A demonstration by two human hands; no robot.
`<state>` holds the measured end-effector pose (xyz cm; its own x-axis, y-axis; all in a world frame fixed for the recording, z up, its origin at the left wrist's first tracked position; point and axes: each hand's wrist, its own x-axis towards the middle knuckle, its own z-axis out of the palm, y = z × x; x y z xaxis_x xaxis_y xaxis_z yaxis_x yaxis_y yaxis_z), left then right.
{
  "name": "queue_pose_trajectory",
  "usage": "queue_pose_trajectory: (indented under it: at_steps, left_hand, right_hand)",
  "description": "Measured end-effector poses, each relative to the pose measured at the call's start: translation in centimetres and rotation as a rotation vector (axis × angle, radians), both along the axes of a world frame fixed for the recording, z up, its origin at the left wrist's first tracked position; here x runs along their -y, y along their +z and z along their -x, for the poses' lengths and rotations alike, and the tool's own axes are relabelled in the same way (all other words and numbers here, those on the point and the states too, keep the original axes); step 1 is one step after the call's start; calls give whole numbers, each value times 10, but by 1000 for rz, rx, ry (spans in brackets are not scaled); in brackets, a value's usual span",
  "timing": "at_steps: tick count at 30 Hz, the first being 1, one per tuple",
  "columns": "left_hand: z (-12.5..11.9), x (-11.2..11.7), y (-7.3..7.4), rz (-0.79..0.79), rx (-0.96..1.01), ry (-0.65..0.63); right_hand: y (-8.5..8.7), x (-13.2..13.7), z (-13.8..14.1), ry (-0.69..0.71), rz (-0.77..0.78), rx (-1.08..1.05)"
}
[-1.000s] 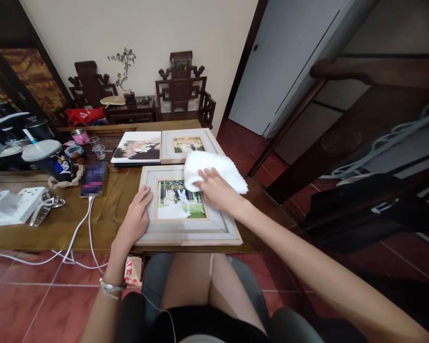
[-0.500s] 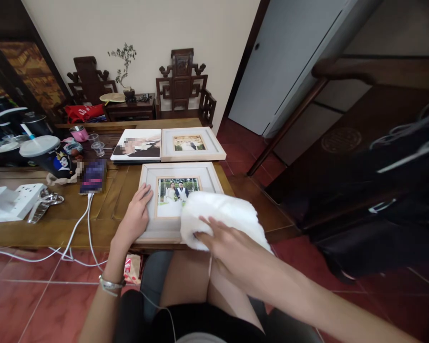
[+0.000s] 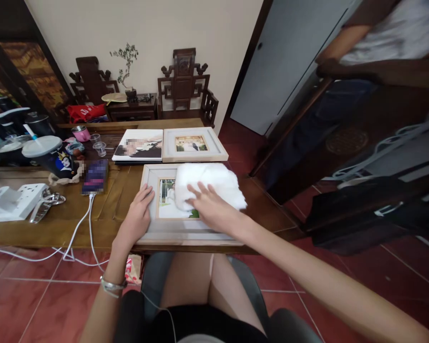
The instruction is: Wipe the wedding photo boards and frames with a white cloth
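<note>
A pale wooden picture frame [image 3: 186,233] lies flat near the table's front edge, with a wedding photo [image 3: 167,202] in its middle. My left hand [image 3: 140,209] grips the frame's left border, fingers over the top of it. Under my right hand [image 3: 212,207] is a thick, fluffy white cloth [image 3: 214,178], pressed onto the frame and held with the fingers partly spread. The cloth hides the upper right of the frame and much of the photo.
Behind lie a second framed photo [image 3: 216,151] and a photo album [image 3: 143,143]. To the left are a phone [image 3: 95,174] with a white cable, a power strip [image 3: 25,202] and a lidded tumbler [image 3: 55,159]. A person's arm [image 3: 350,43] shows beyond the dark chair at right.
My right hand has moved the white cloth up and left, from the frame's lower right corner onto the photo. My left hand stays on the border. A person has appeared at upper right.
</note>
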<state>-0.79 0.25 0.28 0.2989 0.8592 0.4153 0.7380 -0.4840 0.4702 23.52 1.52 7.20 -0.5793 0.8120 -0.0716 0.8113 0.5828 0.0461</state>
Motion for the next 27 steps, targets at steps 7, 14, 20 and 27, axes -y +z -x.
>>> queue_pose_trajectory:
  at_steps: [7,14,20,27]
  left_hand:
    - [-1,3,1,-22,26,-10]
    - [0,2,-3,-14,48,-27]
    - [-1,2,-1,20,47,-5]
    - [-7,3,4,38,83,31]
  right_hand:
    - [51,87,-7,138,383,-150]
    - [0,30,10,75,117,-195]
    - [-10,-44,28,-8,-76,-129]
    - [8,25,31,104,215,-49]
